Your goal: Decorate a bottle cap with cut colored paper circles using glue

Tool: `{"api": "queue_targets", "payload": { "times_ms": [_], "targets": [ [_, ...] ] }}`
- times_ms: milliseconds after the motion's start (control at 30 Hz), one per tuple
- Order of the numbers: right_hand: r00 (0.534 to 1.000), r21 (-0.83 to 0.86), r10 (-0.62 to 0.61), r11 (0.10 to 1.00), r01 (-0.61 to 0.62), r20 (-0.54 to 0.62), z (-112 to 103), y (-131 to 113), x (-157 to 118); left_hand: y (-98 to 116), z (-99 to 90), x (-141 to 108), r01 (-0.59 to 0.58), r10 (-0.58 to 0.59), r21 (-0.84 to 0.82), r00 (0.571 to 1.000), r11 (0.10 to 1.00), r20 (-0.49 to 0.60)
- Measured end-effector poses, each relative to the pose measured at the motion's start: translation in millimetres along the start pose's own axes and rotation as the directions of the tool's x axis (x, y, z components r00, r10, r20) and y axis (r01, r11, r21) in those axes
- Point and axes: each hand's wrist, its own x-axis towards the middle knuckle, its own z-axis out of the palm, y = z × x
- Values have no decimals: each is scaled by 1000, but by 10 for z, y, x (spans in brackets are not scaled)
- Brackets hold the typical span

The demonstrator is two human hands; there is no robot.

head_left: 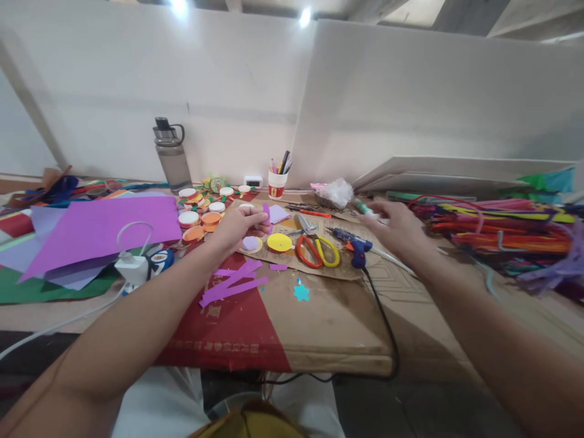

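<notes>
"What's the left hand [246,225] doing?"
"Pinching a purple strip [267,213] above the cardboard [328,322], near the yellow disc [279,243]."
"And the right hand [395,220]?"
"At the green tube [363,208], beyond the glue gun [359,250]; blurred, so I can't tell whether it grips."

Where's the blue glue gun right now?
Head view, right of centre: the glue gun lies on the brown cardboard, just right of the scissors and lower in the picture than the right hand.
</notes>
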Motion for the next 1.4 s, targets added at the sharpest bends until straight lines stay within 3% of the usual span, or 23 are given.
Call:
{"api": "queue_targets", "payload": {
  "times_ms": [100,167,300,400,600,767,833,967,1100,1233,1400],
  "targets": [
    [977,271,-208,944,189,45,123,-766,-33,15,-1,-34,-70,60,153,996,986,64],
    [955,364,-293,895,256,49,267,-1123,-59,34,5,-56,-98,75,245,992,964,101],
    [944,452,-321,854,258,69,571,-1415,-94,45,18,-68,-110,73,298,988,948,133],
    [958,530,-267,829,177,99,691,-1444,-114,25,21,-65,-145,99,300,982,943,161],
    [966,681,-197,732,29,170,734,-1435,-120,-14,43,-80,-174,101,335,969,926,225],
    [945,810,-217,581,-77,246,834,-1317,-109,-47,31,-69,-142,58,299,960,943,273],
    [936,869,-236,479,-121,260,862,-1263,-116,-52,27,-69,-93,21,210,946,973,324],
    [916,936,-286,291,-197,281,845,-1215,-150,-23,53,-104,132,-115,-12,902,991,416],
    [902,939,-324,280,-197,286,782,-1215,-184,37,82,-162,263,-193,-82,855,961,482],
    [895,961,-385,242,-137,225,745,-1216,-206,56,88,-192,313,-234,-80,835,946,498],
    [871,962,-428,225,-157,242,745,-1239,-229,39,99,-195,332,-250,-70,817,941,520]
  ]
}}
